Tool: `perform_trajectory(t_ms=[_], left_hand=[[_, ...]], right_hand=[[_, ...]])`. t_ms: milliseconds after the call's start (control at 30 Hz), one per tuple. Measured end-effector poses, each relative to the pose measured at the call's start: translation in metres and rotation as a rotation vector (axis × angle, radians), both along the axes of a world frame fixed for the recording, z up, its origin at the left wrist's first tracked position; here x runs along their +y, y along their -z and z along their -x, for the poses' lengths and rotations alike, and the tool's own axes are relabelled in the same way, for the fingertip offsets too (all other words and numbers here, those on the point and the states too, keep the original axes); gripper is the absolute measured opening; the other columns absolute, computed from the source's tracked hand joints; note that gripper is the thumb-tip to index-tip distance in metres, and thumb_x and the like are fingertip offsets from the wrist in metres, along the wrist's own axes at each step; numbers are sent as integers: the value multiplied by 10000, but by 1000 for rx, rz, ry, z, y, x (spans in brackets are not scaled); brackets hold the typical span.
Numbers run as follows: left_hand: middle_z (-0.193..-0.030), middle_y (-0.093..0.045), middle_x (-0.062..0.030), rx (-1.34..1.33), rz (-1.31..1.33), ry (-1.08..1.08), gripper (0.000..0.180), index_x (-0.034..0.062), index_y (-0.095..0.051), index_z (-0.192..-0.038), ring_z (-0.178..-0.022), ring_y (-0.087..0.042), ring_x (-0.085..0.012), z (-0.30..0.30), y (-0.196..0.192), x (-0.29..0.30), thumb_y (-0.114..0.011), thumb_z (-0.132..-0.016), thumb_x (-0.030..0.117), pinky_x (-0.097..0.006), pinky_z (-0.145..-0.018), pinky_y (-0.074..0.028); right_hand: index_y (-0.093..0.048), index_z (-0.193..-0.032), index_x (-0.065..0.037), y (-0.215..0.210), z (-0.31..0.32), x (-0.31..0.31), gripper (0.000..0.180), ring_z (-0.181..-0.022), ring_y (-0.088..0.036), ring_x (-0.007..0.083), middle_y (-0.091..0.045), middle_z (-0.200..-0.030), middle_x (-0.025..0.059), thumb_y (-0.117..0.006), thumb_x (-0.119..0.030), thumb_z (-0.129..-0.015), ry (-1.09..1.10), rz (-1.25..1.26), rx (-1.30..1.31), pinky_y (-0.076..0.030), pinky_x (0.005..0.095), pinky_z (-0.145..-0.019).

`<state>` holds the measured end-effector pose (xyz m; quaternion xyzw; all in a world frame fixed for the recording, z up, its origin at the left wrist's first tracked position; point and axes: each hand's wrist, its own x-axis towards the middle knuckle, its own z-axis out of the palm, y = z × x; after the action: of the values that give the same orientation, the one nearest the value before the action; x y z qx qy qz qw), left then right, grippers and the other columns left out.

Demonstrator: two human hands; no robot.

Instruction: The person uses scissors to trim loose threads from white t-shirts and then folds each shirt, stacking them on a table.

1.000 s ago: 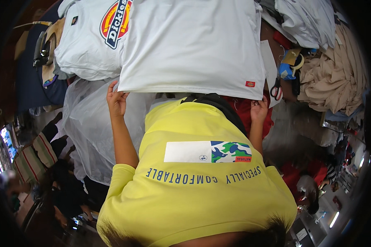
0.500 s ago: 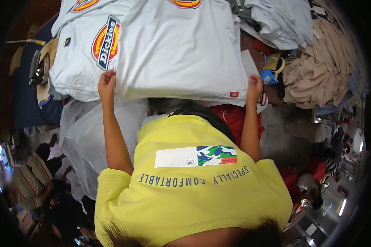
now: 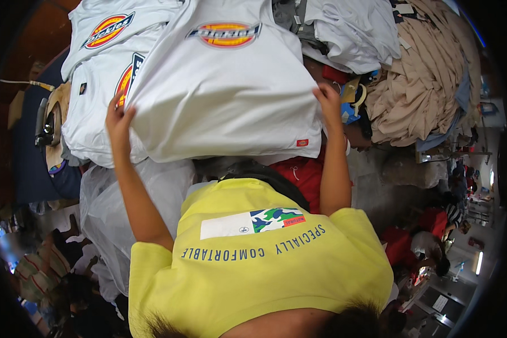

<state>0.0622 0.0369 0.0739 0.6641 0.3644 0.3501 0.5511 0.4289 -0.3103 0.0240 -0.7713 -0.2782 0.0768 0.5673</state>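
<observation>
Gripping the white cotton T-shirt (image 3: 225,96) by its hem corners, my left hand (image 3: 118,121) and right hand (image 3: 328,101) hold it lengthwise, collar pointing away, over the white shirt pile (image 3: 96,84).

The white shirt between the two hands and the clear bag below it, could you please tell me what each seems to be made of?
The white shirt looks like soft knit cloth, likely cotton, matte: it drapes and creases gently where the left hand and right hand take it in their grip. The clear bag looks like thin plastic film: see-through, glossy, finely crinkled. The exact fibre cannot be told.

Head camera, close, facing steeply downward
</observation>
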Motion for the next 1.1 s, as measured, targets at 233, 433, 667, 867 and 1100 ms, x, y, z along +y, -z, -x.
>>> perform_trajectory(t_ms=[233, 433, 667, 867, 1100], left_hand=[[-747, -587, -24, 764, 141, 360, 416, 5, -545, -1125, -680, -532, -109, 136, 55, -41, -639, -720, 31, -241, -665, -434], [-1024, -549, -121, 597, -710, 172, 406, 47, -551, -1113, -906, -532, -274, 12, 64, -44, -677, -737, 131, -344, -772, -436], [-1017, -535, -129, 559, -466, 368, 361, 65, -499, -1131, -882, -506, -231, -27, 78, -26, -623, -806, 163, -342, -781, -420], [-696, -549, -107, 335, -212, 262, 217, 34, -515, -979, -596, -516, -186, 15, 68, -37, -534, -888, 229, -338, -564, -410], [-588, -547, -140, 901, -336, 323, 342, 13, -551, -862, -529, -534, -264, 66, 52, -46, -647, -790, 333, -355, -517, -404]], right_hand=[[-583, -797, -41, -18, 65, -123, 138, -632, -482, 48, -539, -689, -31, -610, -170, -835, -428, 557, 724, -391, 193, -583], [-577, -1030, -29, 20, 34, -34, 366, -906, -542, 170, -549, -895, 76, -710, -211, -742, -140, 404, 42, -438, 285, -793], [-585, -876, -9, 11, 43, 1, 248, -778, -538, 193, -566, -862, 81, -709, -137, -703, -265, 369, -193, -435, 303, -704], [-563, -837, -7, 12, 49, -51, 262, -649, -525, 172, -576, -708, 100, -692, -208, -728, -231, 419, 52, -425, 291, -631], [-600, -862, -14, 16, 66, -117, 275, -696, -558, 143, -612, -742, 80, -696, -241, -741, -318, 816, 202, -442, 280, -659]])
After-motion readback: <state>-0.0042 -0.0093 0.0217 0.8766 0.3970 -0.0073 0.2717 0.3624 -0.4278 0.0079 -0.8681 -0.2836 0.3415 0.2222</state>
